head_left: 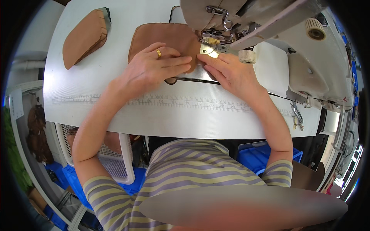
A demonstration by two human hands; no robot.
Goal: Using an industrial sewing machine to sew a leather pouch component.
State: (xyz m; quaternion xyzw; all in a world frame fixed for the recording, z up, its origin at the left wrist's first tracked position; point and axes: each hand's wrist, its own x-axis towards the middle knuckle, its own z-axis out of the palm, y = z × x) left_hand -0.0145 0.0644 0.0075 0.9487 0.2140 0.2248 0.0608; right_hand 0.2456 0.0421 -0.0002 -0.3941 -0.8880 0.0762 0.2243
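Observation:
A brown leather-like piece with rounded corners lies flat on the white sewing machine table, its right edge beside the presser foot. My left hand, with a gold ring, rests on the piece with its fingers stretched to the right. At the lower right edge of the piece, my right hand pinches the rim between thumb and fingers, close to the lit metal needle plate. The machine head leans over the upper right. The needle itself is too small to make out.
A stack of similar brown pieces sits at the table's far left. A printed ruler scale runs along the front. Small thread snips lie at the right. Below the table are a white basket and a blue crate.

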